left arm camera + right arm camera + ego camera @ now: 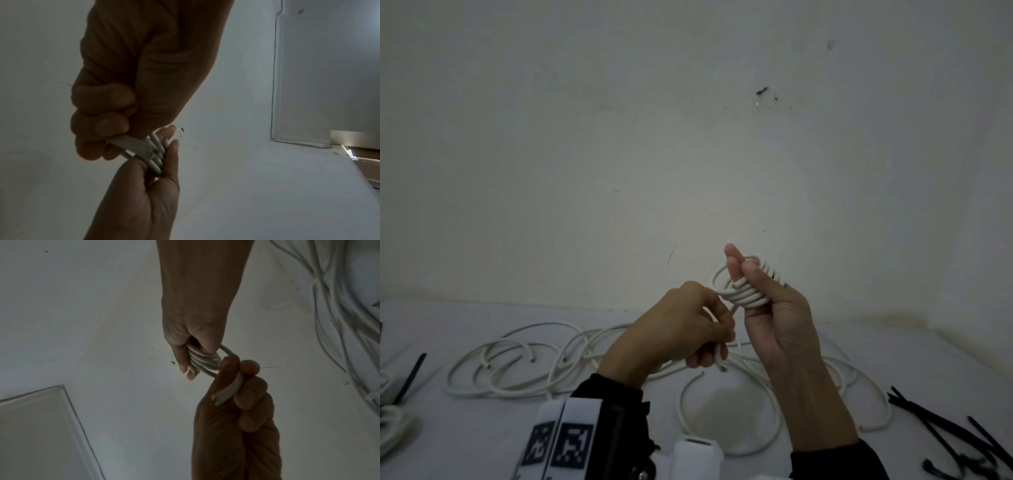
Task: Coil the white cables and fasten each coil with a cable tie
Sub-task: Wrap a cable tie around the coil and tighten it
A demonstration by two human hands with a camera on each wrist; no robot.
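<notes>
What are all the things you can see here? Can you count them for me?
white cable coil: one, white, held up in the air
cable end: one, white, the coil's loose tail
loose cables: several, too tangled to count, white, spread on the table
cable ties: several, black, on the table's right side
cable tie: one, black, at the far left
table: one, white, under everything
wall: one, off-white, behind the table
wrist band: one, white with black square markers, on the left wrist
left hand: one, grips the cable end
right hand: one, holds the white cable coil
</notes>
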